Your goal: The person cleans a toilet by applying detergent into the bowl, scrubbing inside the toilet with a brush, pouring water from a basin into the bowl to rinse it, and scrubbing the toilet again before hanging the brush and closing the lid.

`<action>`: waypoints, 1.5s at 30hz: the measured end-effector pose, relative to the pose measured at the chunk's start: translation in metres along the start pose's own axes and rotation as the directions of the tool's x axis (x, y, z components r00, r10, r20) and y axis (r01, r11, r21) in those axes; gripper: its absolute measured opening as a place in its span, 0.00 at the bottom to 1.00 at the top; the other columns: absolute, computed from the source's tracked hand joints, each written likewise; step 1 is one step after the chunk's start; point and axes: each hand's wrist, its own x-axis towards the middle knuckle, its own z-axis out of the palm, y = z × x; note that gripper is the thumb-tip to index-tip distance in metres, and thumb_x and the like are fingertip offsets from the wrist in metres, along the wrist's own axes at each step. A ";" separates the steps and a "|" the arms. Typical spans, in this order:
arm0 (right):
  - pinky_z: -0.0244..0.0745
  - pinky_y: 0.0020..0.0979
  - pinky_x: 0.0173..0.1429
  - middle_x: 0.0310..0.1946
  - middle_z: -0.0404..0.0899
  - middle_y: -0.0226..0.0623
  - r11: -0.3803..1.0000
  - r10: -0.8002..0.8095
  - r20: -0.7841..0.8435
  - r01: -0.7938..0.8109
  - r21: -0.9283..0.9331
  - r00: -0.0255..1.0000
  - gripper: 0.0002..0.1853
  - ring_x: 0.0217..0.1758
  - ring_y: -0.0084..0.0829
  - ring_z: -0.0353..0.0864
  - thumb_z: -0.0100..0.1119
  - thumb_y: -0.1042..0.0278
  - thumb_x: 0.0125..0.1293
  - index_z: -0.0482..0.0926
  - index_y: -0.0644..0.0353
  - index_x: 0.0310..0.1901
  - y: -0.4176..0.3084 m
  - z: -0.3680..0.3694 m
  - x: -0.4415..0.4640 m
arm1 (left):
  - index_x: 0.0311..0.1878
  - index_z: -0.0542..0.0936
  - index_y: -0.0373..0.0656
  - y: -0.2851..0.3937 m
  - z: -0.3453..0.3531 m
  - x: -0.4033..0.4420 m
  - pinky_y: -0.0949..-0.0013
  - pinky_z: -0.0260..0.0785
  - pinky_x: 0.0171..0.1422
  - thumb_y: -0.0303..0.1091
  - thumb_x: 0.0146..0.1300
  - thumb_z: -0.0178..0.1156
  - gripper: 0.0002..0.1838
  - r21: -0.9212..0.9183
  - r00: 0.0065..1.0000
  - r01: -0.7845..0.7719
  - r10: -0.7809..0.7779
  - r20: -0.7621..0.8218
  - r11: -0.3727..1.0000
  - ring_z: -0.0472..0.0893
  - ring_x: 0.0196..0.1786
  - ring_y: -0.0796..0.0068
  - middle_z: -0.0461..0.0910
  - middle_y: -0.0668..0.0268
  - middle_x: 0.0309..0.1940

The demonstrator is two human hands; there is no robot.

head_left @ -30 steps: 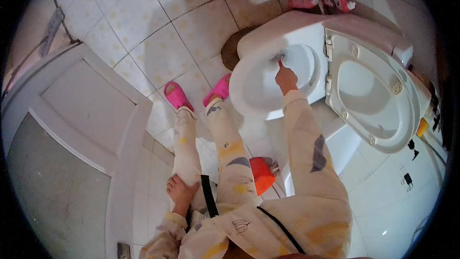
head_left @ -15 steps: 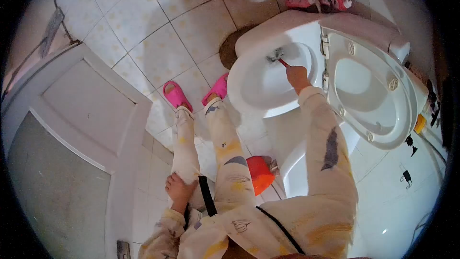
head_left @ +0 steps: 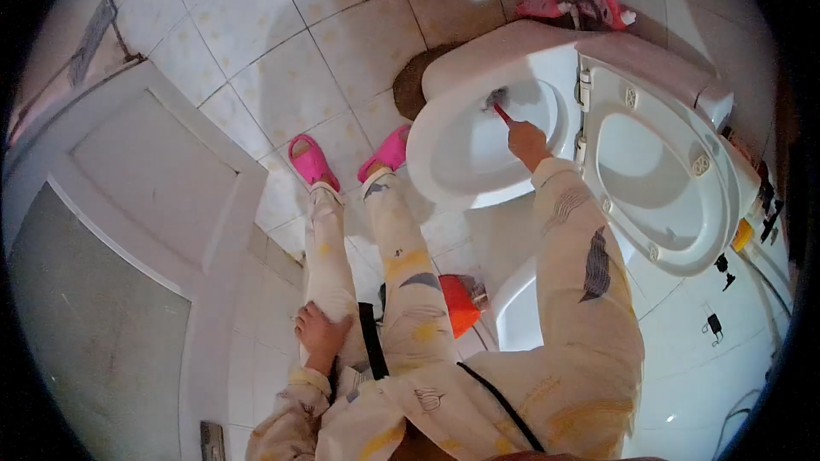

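Observation:
My right hand (head_left: 528,142) is wrapped round the red handle of a toilet brush (head_left: 503,113). The brush's greyish bristles are down inside the white toilet bowl (head_left: 440,149), near its far inner wall. Most of the handle is hidden in my fist. Beside the bowl, to the right, the toilet seat and lid (head_left: 649,154) stand raised. My left hand (head_left: 323,333) holds nothing and rests on my trouser leg at the knee, its fingers spread over the cloth.
Pink slippers (head_left: 313,162) are on my feet on the tiled floor (head_left: 290,68). A white door (head_left: 154,162) stands at left. Below the bowl lies an orange-red object (head_left: 459,306). Pink items (head_left: 598,7) sit by a pipe behind the toilet.
The brush head has shifted slightly within the bowl, and its handle is at a steeper angle. My left hand stays on my knee. The view has tilted a little.

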 end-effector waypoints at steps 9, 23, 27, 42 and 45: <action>0.72 0.34 0.24 0.21 0.79 0.39 0.936 -0.008 -0.261 0.099 0.337 0.965 0.13 0.24 0.35 0.80 0.44 0.65 0.63 0.79 0.56 0.41 0.004 0.072 -0.010 | 0.51 0.63 0.36 0.007 -0.010 0.002 0.50 0.60 0.52 0.58 0.34 0.67 0.45 0.006 0.998 0.031 -0.031 0.051 1.000 0.67 0.51 0.51 0.67 0.53 0.47; 0.75 0.40 0.41 0.35 0.79 0.47 0.799 0.444 0.254 -0.508 0.322 0.859 0.15 0.41 0.43 0.79 0.46 0.65 0.58 0.76 0.64 0.43 -0.065 0.012 -0.019 | 0.51 0.64 0.35 -0.005 -0.030 -0.001 0.54 0.60 0.52 0.58 0.33 0.67 0.45 0.069 0.999 -0.024 0.021 0.042 0.997 0.68 0.50 0.52 0.67 0.54 0.46; 0.70 0.45 0.49 0.36 0.76 0.55 0.712 0.328 0.187 -0.373 0.596 0.926 0.15 0.41 0.54 0.75 0.44 0.65 0.58 0.75 0.61 0.43 -0.069 0.026 -0.075 | 0.50 0.64 0.34 -0.009 -0.043 0.006 0.53 0.62 0.52 0.57 0.36 0.66 0.44 0.094 0.998 -0.060 0.058 0.021 0.994 0.68 0.50 0.51 0.68 0.52 0.46; 0.48 0.27 0.12 0.11 0.61 0.27 -0.882 0.226 0.318 0.055 0.468 0.921 0.09 0.09 0.22 0.57 0.49 0.58 0.62 0.70 0.50 0.29 -0.131 -0.039 -0.116 | 0.52 0.64 0.33 -0.071 -0.074 0.030 0.53 0.64 0.54 0.61 0.38 0.63 0.45 0.296 0.953 -0.297 0.302 0.028 0.908 0.70 0.52 0.48 0.68 0.48 0.49; 0.64 0.32 0.19 0.18 0.72 0.35 0.069 0.357 0.017 -0.045 0.997 0.934 0.11 0.18 0.29 0.71 0.45 0.57 0.62 0.75 0.52 0.39 -0.158 0.023 -0.149 | 0.54 0.63 0.32 -0.063 -0.080 0.033 0.54 0.62 0.56 0.61 0.38 0.64 0.47 0.252 0.950 -0.308 0.286 0.122 0.917 0.69 0.53 0.48 0.68 0.48 0.50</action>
